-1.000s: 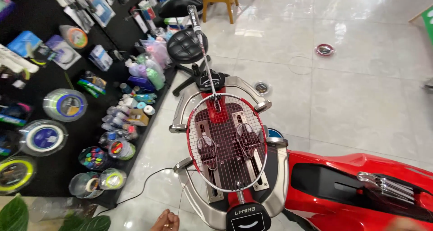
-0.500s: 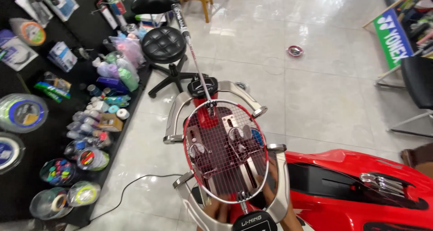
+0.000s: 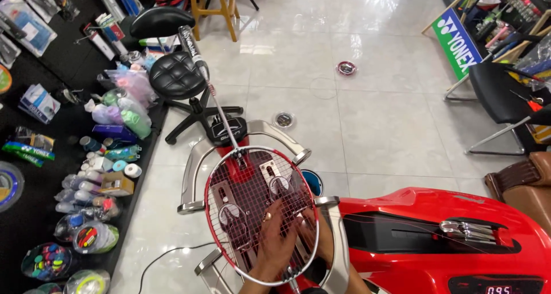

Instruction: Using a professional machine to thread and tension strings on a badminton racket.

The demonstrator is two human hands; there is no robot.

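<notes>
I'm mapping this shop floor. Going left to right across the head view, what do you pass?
Black display table → padded black stool → racket with left hand on its strings → red machine body → black chair.

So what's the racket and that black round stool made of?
The racket frame looks like glossy painted carbon or metal: thin, shiny red and white. Its strings look like fine nylon, though that's a guess. The left hand lies on top of the strings, the right hand beneath them. The stool seat looks like padded black leather or vinyl, with buttoned dimples.
</notes>
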